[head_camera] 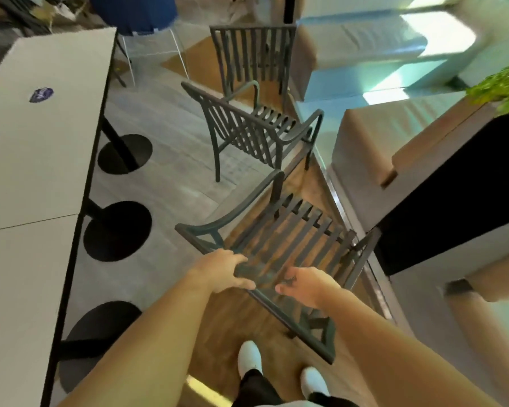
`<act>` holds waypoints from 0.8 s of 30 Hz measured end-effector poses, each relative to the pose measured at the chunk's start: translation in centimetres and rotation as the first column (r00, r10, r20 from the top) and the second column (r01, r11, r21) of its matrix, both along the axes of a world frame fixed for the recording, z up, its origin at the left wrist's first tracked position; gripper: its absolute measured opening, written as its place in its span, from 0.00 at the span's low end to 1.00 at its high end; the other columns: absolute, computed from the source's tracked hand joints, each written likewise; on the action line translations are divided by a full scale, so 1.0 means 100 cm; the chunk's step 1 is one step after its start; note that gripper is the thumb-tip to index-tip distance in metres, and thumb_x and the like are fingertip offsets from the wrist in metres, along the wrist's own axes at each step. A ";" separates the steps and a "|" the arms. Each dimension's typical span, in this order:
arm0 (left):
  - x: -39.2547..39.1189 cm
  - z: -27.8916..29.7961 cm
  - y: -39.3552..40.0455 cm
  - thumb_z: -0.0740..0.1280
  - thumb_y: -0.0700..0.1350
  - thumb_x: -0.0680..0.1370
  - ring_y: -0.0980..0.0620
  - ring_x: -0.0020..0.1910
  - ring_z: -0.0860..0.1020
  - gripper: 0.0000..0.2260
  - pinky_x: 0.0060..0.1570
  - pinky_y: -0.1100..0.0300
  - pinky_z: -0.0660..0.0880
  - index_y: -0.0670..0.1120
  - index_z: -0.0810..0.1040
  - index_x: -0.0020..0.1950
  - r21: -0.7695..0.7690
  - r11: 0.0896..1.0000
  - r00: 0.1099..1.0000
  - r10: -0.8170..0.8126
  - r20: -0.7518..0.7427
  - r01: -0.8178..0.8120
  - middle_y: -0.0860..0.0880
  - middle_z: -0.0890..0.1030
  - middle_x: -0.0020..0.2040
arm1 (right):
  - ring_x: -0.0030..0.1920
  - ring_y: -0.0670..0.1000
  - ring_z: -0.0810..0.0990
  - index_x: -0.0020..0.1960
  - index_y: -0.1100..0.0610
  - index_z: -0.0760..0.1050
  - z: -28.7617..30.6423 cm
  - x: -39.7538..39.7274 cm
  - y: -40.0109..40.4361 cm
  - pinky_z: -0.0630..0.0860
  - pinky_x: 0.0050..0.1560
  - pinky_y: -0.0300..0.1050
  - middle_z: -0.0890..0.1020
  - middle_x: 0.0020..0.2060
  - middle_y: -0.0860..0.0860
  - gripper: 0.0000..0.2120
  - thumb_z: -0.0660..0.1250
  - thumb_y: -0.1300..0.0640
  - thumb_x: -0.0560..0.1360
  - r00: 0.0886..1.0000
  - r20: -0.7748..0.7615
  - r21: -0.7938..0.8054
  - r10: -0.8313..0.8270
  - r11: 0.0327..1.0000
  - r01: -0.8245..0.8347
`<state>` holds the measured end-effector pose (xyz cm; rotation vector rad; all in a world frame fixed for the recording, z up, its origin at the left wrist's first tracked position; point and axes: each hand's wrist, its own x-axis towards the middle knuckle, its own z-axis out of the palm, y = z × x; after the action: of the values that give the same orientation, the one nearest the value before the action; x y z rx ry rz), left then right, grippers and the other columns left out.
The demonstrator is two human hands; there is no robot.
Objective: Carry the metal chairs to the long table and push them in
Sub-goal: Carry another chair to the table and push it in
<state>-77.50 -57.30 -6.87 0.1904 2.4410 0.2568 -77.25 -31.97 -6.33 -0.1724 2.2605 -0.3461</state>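
Both hands grip the nearest metal chair [288, 230] by the top rail of its slatted backrest. The left hand [221, 270] is curled over the rail, fingers wrapped across its far side. The right hand [304, 284] holds the same rail just beside it, fingers curled under the bar and thumb tip showing toward the left hand. The chair is tilted, backrest toward the person, seat slats and curved armrests pointing away; whether all its legs are off the wooden floor cannot be told, because the frame is blurred. A second metal chair [247, 127] stands farther ahead, its back turned to the long table [36, 148] and well apart from the table edge. A third metal chair [253, 54] stands behind the second one, backrest facing the camera. The long table runs along the left side of the view, pale top with a dark edge, carried on black posts with round black bases [124, 154]. A small blue sticker [41, 94] lies on the tabletop. Pale cushioned benches [362, 45] occupy the right side, next to a dark planter box [453, 201] with green foliage [503, 83]. The person's white shoes [249, 358] stand on the wooden floor, just behind the held chair.
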 end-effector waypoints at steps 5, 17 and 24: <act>-0.023 -0.005 -0.020 0.68 0.77 0.66 0.43 0.77 0.65 0.48 0.72 0.44 0.68 0.57 0.63 0.80 -0.032 0.992 0.989 -0.123 0.088 0.126 0.48 0.67 0.79 | 0.63 0.54 0.79 0.76 0.47 0.67 -0.015 0.001 -0.020 0.77 0.63 0.51 0.80 0.66 0.49 0.38 0.63 0.26 0.74 0.998 0.054 -0.028 -0.035 0.999 0.037; -0.049 -0.039 -0.021 0.70 0.56 0.79 0.43 0.70 0.72 0.27 0.72 0.48 0.65 0.55 0.70 0.77 -0.180 0.909 0.926 -0.373 0.055 0.377 0.48 0.76 0.70 | 0.51 0.53 0.81 0.67 0.51 0.72 -0.057 0.035 -0.052 0.80 0.55 0.50 0.81 0.52 0.50 0.25 0.70 0.40 0.76 0.991 0.094 -0.010 -0.096 0.995 0.097; -0.042 -0.055 -0.015 0.64 0.50 0.83 0.44 0.70 0.72 0.21 0.72 0.47 0.61 0.60 0.71 0.76 -0.259 0.889 0.923 -0.385 0.026 0.378 0.51 0.76 0.70 | 0.53 0.53 0.81 0.74 0.48 0.69 -0.078 0.051 -0.055 0.80 0.56 0.49 0.81 0.55 0.50 0.23 0.68 0.52 0.79 0.972 -0.008 -0.026 -0.234 0.972 0.234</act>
<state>-81.74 -58.79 -12.33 0.5518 2.3715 -0.2420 -72.16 -37.46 -14.17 0.0813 2.2926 -0.4981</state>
